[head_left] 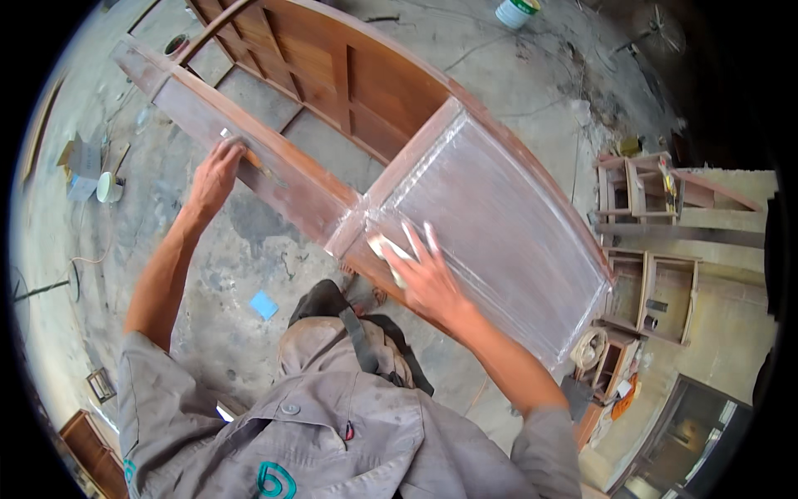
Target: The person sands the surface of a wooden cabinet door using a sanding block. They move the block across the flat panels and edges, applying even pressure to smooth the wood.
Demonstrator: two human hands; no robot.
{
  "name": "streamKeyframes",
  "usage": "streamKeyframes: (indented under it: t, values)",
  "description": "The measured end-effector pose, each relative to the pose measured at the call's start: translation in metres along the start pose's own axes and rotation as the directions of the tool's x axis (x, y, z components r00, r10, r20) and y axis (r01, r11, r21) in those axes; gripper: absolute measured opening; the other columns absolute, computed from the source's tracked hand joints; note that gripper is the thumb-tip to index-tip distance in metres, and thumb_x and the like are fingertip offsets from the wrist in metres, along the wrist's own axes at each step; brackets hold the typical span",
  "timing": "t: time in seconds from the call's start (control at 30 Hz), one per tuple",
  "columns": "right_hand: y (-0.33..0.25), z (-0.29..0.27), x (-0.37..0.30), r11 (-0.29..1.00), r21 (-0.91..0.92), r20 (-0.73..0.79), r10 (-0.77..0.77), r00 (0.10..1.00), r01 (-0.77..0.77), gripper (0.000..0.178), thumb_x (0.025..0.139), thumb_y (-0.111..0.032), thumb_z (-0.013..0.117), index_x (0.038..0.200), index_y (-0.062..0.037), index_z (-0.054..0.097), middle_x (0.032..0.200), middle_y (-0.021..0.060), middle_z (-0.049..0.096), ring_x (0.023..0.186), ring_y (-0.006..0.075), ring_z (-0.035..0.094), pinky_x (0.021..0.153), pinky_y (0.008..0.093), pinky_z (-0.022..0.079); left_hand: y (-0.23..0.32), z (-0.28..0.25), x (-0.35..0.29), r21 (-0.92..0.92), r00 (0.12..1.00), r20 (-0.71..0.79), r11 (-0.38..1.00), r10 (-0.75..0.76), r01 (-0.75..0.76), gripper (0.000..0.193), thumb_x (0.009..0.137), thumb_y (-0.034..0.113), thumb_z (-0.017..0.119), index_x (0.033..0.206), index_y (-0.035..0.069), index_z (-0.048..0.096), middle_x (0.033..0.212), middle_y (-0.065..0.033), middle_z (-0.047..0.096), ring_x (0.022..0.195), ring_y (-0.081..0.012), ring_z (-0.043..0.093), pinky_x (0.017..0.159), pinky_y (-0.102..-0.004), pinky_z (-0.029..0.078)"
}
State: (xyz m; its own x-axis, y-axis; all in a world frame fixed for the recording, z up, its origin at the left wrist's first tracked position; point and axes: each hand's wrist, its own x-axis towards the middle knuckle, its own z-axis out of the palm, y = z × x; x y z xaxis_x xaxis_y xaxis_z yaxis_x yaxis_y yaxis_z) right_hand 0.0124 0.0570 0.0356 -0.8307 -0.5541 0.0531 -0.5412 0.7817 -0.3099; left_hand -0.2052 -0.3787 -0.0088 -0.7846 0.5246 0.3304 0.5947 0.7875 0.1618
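A large reddish-brown wooden furniture frame stretches across the upper middle, with panels covered in a whitish, dusty film. My left hand is closed around a small tool with an orange-brown part and a pale end, over the narrow rail panel. Its exact kind is unclear. Near the corner joint, my right hand grips a pale flat pad between thumb and palm, with some fingers stretched over the wide panel. Part of the pad is hidden under the hand.
A white and green bucket stands beyond the frame. On the left are an open carton and a white tub. A blue sheet lies on the concrete floor. Wooden frames and a cable reel-like coil stand at right.
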Motion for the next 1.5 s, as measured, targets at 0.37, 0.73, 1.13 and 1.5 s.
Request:
streamKeyframes:
  t: [0.37,0.73,1.13,1.5]
  values:
    - [-0.002,-0.002,-0.005,0.998,0.038,0.027,0.051,0.998,-0.052,0.068,0.088,-0.006,0.069,0.153,-0.0103,0.047,0.132,0.0097,0.069,0.149,0.0403,0.037,0.124,0.0684,0.021,0.126,-0.043,-0.004,-0.285,0.982,-0.182,0.959,-0.045,-0.009,0.033,0.083,-0.013,0.070,0.114,0.000,0.069,0.130,-0.0177,0.065,0.125,-0.0388,0.061,0.103,-0.0461,0.053]
    - [0.001,0.006,-0.031,0.996,-0.052,-0.039,0.073,0.997,-0.075,0.064,0.093,-0.013,0.060,0.155,-0.0111,0.046,0.116,0.0088,0.074,0.147,0.0380,0.039,0.125,0.0641,0.022,0.184,-0.055,-0.021,-0.497,0.996,-0.076,0.864,0.053,-0.084,0.044,0.078,-0.014,0.069,0.119,0.000,0.068,0.127,-0.0174,0.066,0.120,-0.0401,0.061,0.099,-0.0461,0.052]
    - [-0.059,-0.040,-0.208,0.795,0.140,-0.007,0.597,0.802,-0.590,0.081,0.086,-0.016,0.074,0.157,-0.0015,0.037,0.157,0.0278,0.042,0.154,0.0455,0.027,0.125,0.0644,0.016,0.330,-0.052,-0.020,-0.842,0.906,0.420,0.391,0.042,0.372,0.034,0.097,0.012,0.068,0.127,-0.003,0.065,0.122,-0.0225,0.069,0.112,-0.0365,0.067,0.099,-0.0393,0.052]
    - [-0.102,-0.043,-0.228,0.483,0.804,-0.134,0.715,0.686,-0.346,0.074,0.104,-0.031,0.059,0.156,0.0100,0.029,0.157,0.0316,0.040,0.148,0.0400,0.041,0.127,0.0485,0.020,0.478,-0.019,-0.058,-0.534,0.535,0.784,-0.096,0.314,0.840,0.034,0.098,0.009,0.062,0.129,-0.004,0.066,0.112,-0.0033,0.071,0.101,-0.0111,0.064,0.089,-0.0274,0.052]
